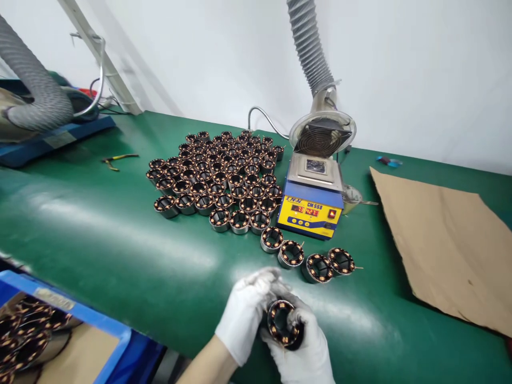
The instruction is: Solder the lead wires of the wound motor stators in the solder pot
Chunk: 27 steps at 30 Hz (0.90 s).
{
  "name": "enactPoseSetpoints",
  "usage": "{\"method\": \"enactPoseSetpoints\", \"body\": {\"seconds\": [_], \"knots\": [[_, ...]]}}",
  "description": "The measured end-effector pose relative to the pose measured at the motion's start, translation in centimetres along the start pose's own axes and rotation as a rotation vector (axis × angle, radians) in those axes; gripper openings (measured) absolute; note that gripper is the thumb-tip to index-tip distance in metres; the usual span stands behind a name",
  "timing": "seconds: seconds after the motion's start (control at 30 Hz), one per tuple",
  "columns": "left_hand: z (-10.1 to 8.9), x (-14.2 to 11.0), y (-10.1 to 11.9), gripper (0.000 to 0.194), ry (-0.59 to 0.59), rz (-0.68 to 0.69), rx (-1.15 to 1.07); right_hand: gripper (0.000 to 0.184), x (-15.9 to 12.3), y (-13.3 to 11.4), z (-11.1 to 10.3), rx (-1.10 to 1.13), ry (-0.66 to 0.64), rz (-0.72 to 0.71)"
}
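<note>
Both my hands wear white gloves and meet low in the middle of the view. Between them is a motor stator (282, 323), a dark ring with copper windings. My left hand (245, 316) wraps its left side and my right hand (304, 346) cups it from below and right. Just beyond, a short row of stators (307, 260) lies on the green bench (120, 234). A large cluster of several more stators (218, 173) stands farther back.
A blue and yellow solder pot (312, 198) with red digits stands right of the cluster, under a fume hose (310, 48) with a fan. Brown cardboard (448, 240) lies at right. A blue bin (60, 336) of stators sits lower left. Pliers (118, 159) lie far left.
</note>
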<state>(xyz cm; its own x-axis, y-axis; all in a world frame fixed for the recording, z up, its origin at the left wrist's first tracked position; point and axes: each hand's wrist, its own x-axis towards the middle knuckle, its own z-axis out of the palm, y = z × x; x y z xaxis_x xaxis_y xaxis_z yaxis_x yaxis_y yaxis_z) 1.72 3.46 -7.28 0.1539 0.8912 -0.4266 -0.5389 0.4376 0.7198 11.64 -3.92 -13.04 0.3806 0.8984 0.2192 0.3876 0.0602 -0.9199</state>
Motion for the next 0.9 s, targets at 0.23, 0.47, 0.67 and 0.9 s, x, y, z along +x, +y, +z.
{"method": "enactPoseSetpoints", "body": {"seconds": [0.23,0.47,0.67,0.9], "knots": [[-1.1,-0.9,2.2,0.007,-0.114,0.050,0.758,0.036,-0.5,0.6,0.3,0.001,0.007,0.022],[-0.4,-0.5,2.6,0.028,0.167,0.144,0.507,0.033,-0.3,0.5,0.1,-0.063,-0.031,0.012],[0.4,-0.8,2.1,0.027,0.047,-0.050,0.615,0.032,-0.2,0.5,0.0,-0.090,-0.055,-0.010],[1.0,-1.0,0.9,0.010,0.144,0.001,0.511,0.034,-0.4,0.6,0.0,-0.088,-0.050,0.022]]}}
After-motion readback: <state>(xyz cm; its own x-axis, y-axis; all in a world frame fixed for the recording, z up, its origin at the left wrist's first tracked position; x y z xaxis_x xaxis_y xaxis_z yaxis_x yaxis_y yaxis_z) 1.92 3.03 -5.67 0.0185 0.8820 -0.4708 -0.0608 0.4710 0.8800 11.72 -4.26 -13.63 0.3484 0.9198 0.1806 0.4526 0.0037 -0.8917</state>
